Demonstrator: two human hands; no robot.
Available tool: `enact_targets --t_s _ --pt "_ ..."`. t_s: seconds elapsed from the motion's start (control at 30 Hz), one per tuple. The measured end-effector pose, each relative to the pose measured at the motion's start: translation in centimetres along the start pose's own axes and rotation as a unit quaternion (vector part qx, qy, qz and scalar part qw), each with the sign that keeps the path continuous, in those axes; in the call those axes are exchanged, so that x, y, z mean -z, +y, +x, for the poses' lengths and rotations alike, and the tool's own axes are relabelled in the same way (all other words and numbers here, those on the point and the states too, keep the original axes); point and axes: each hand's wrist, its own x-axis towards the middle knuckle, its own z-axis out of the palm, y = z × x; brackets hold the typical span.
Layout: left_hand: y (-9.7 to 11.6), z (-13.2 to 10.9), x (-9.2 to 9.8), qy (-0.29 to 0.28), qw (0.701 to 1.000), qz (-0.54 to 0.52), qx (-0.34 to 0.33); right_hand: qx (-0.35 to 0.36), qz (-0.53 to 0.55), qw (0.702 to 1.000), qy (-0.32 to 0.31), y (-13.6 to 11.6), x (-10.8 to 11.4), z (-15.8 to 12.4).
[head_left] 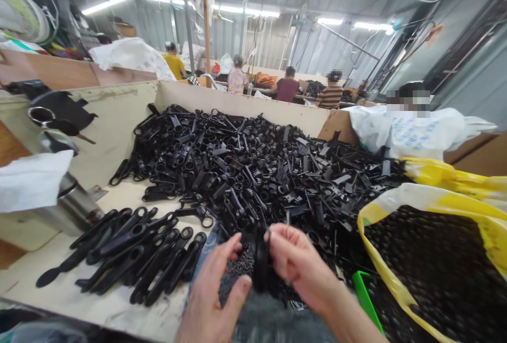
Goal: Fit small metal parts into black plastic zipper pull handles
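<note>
My left hand [216,293] and my right hand [295,258] meet low in the middle, both closed on one long black plastic part [260,263] held upright between them. Right under the hands lies a small heap of tiny black pieces [237,271]. A big pile of mixed black plastic parts [253,168] fills the wooden tray [119,121] behind them. To the left, a neat row of long black handles with ring ends [134,256] rests on the tray floor.
A yellow bag [439,203] full of small black pieces sits at the right, with a green scoop [366,298] beside it. A steel flask [67,189] and white cloth [31,179] stand at the left. Several people sit at benches far behind, beside white sacks [415,131].
</note>
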Motion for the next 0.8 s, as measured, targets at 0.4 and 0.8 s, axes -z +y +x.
enact_targets --t_s 0.4,0.8 --pt "1.5 -0.8 -1.6 -0.101 0.863 -0.362 0.338 0.087 -0.622 0.769 0.118 -2.7 6.2 3.3" --pt "2.4 -2.9 -0.8 -0.136 0.815 -0.421 0.373 0.239 -0.367 0.899 0.034 -0.3 3.6 -3.0"
